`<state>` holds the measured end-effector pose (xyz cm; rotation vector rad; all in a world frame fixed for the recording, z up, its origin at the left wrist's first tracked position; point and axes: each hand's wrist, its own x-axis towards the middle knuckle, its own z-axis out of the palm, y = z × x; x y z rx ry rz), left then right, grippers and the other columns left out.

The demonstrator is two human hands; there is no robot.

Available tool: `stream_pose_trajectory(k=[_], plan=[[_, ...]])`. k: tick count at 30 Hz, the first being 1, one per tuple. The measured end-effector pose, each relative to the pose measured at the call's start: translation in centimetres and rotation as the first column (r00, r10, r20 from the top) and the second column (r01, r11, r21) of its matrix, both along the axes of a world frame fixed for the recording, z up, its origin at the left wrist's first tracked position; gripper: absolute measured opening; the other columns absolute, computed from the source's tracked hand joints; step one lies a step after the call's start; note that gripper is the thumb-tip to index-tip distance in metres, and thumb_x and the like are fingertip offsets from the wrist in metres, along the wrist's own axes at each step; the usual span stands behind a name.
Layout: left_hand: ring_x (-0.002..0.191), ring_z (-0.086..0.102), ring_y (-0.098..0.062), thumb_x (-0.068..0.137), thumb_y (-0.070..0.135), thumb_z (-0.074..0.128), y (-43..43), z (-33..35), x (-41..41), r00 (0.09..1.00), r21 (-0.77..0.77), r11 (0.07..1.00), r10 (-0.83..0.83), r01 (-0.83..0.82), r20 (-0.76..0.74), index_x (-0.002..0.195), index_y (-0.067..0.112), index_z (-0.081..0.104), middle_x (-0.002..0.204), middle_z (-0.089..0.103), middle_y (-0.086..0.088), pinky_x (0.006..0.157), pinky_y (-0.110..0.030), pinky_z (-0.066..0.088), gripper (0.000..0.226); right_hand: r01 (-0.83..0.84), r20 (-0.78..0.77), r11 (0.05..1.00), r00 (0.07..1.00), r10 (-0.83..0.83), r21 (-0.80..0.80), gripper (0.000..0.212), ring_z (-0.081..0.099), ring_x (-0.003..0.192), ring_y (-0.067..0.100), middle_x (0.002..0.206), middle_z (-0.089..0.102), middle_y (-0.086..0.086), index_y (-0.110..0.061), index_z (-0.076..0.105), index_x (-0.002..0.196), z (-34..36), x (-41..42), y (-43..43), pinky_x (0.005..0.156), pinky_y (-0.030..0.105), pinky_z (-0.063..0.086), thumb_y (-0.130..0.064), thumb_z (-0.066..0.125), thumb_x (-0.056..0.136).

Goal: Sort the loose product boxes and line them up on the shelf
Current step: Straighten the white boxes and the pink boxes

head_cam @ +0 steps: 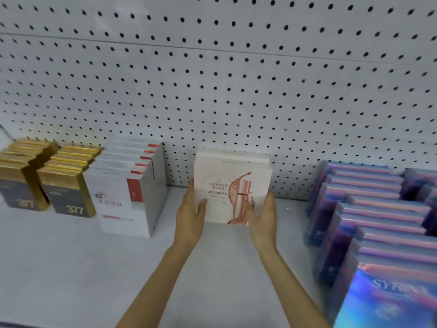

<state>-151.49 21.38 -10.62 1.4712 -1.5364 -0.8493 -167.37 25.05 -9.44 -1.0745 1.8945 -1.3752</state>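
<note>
The white shelf (71, 268), backed by a pegboard wall (236, 79), held four kinds of boxes standing in rows. In the middle, close to the wall, stood the pink-and-white MARUBI boxes (227, 185), upright and face forward; three appeared to be packed one behind another. The left hand (190, 209) gripped the stack's left edge, thumb laid on the front face. The right hand (262, 214) gripped the right edge the same way, so the stack was clasped between them.

At 9 o'clock from the stack, apart from it, one row of white boxes with red tabs (118, 200) ran front to back, six by their tabs. Farther out toward 9 o'clock, just beside that row, stood two rows of gold-and-black 377 boxes (68, 195), too blurred to count. From 3 to 5 o'clock, purple-blue boxes (378, 209) filled several rows, also too many and blurred for a count.
</note>
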Motion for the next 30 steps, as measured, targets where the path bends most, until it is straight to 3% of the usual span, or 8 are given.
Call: stream_pose_trajectory(k=[5, 8, 12, 18, 22, 27, 30], plan=[[0.120, 0.052, -0.021, 0.097, 0.014, 0.049, -1.0, -0.4, 2.3, 0.999, -0.013, 0.999, 0.052, -0.052, 0.004, 0.140, 0.011, 0.041, 0.132, 0.054, -0.005, 0.099, -0.037, 0.047, 0.044, -0.020, 0.006, 0.999, 1.000, 0.020, -0.050, 0.055, 0.043, 0.118, 0.005, 0.133, 0.044, -0.006, -0.026, 0.032, 0.148, -0.2, 2.5, -0.5, 0.097, 0.022, 0.036, -0.020, 0.054, 0.097], [0.119, 0.054, -0.020, 0.097, 0.015, 0.050, -1.2, -0.5, 3.0, 0.998, 0.010, 0.999, 0.048, -0.047, -0.042, 0.137, 0.011, 0.044, 0.131, 0.056, -0.004, 0.097, -0.032, 0.047, 0.041, 0.012, 0.024, 0.998, 1.000, -0.010, -0.060, 0.055, 0.048, 0.122, 0.014, 0.135, 0.047, -0.002, -0.028, 0.034, 0.146, -0.7, 3.3, -1.0, 0.102, 0.030, 0.041, -0.020, 0.055, 0.096], [0.118, 0.055, -0.020, 0.096, 0.016, 0.054, -1.6, -0.4, 3.5, 0.996, 0.012, 0.999, 0.051, -0.050, -0.070, 0.136, 0.012, 0.046, 0.131, 0.058, -0.004, 0.100, -0.037, 0.048, 0.041, 0.069, 0.043, 0.995, 0.997, -0.066, -0.069, 0.055, 0.052, 0.122, 0.020, 0.134, 0.053, 0.000, -0.027, 0.039, 0.144, -1.4, 3.7, -1.3, 0.104, 0.045, 0.044, -0.019, 0.060, 0.094], [0.121, 0.053, -0.020, 0.095, 0.017, 0.054, -1.6, -0.6, 3.6, 0.996, 0.001, 0.998, 0.061, -0.061, -0.067, 0.137, 0.011, 0.045, 0.134, 0.056, -0.005, 0.099, -0.029, 0.044, 0.043, 0.075, 0.076, 0.995, 0.995, -0.070, -0.059, 0.059, 0.055, 0.123, 0.018, 0.134, 0.058, 0.001, -0.022, 0.044, 0.143, -1.2, 3.4, -1.3, 0.106, 0.042, 0.044, -0.019, 0.067, 0.089], [0.124, 0.052, -0.022, 0.095, 0.019, 0.053, -1.8, -0.9, 3.7, 0.996, 0.002, 0.997, 0.075, -0.075, -0.040, 0.140, 0.011, 0.042, 0.136, 0.053, -0.006, 0.100, -0.035, 0.045, 0.046, 0.074, 0.073, 0.995, 0.995, -0.069, -0.064, 0.058, 0.055, 0.123, 0.018, 0.136, 0.058, 0.000, -0.022, 0.044, 0.143, -1.0, 3.8, -1.4, 0.105, 0.041, 0.044, -0.018, 0.066, 0.090], [0.125, 0.049, -0.020, 0.097, 0.018, 0.051, -1.7, -0.8, 3.8, 0.995, 0.000, 0.997, 0.072, -0.072, -0.073, 0.141, 0.013, 0.037, 0.137, 0.050, -0.004, 0.093, -0.026, 0.041, 0.047, 0.076, 0.053, 0.996, 0.996, -0.073, -0.055, 0.055, 0.058, 0.118, 0.018, 0.127, 0.062, 0.001, -0.021, 0.045, 0.139, -0.3, 4.4, -1.6, 0.102, 0.037, 0.046, -0.015, 0.067, 0.089], [0.125, 0.049, -0.022, 0.095, 0.017, 0.055, -1.6, -1.1, 4.1, 0.994, 0.020, 0.999, 0.048, -0.046, -0.097, 0.140, 0.013, 0.036, 0.137, 0.050, -0.004, 0.096, -0.030, 0.043, 0.049, 0.074, 0.042, 0.996, 0.997, -0.072, -0.053, 0.055, 0.056, 0.116, 0.014, 0.126, 0.060, -0.004, -0.021, 0.044, 0.139, -0.3, 4.5, -1.5, 0.104, 0.039, 0.045, -0.015, 0.066, 0.089]])
